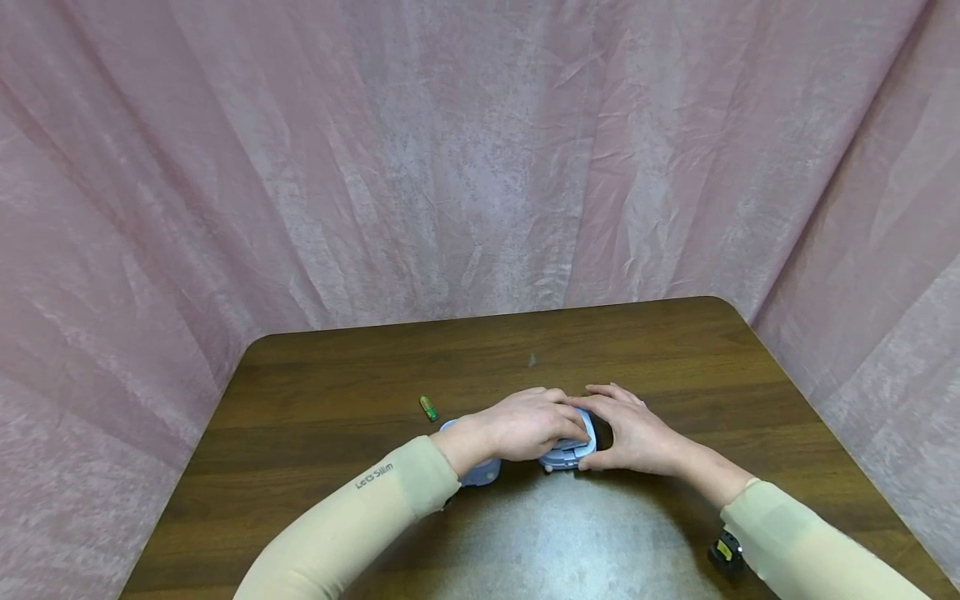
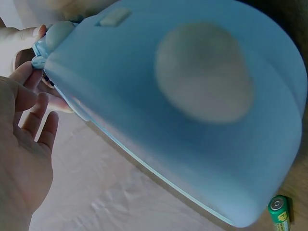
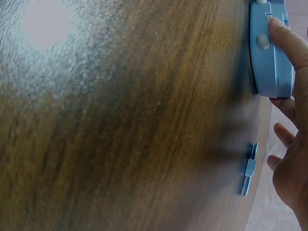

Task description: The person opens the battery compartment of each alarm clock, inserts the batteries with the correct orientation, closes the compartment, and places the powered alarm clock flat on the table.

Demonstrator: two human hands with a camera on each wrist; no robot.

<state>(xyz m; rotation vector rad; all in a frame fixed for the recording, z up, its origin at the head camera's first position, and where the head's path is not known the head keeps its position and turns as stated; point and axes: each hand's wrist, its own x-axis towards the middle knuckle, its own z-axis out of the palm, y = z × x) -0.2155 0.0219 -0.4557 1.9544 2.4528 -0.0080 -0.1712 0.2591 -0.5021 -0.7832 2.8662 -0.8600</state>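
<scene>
A light blue plastic device (image 1: 567, 454) rests on the table, partly covered by my hands. My right hand (image 1: 630, 433) grips its right end, thumb (image 3: 284, 36) on the near side and fingers at the far side. Over its top lies my left hand (image 1: 525, 425), fingers curled down. In the left wrist view, its fingertips pinch at a small blue part (image 2: 38, 61). Below my left wrist is a rounded light blue body (image 2: 125, 67) with a grey oval; whether it joins the device is hidden. A green battery (image 1: 428, 407) lies to the left.
A small blue clip-like piece (image 3: 250, 168) lies on the wooden table (image 1: 337, 392), right of the device. A black wrist camera (image 1: 726, 552) sits under my right sleeve. Pink curtains (image 1: 480, 167) hang behind the table and at both sides.
</scene>
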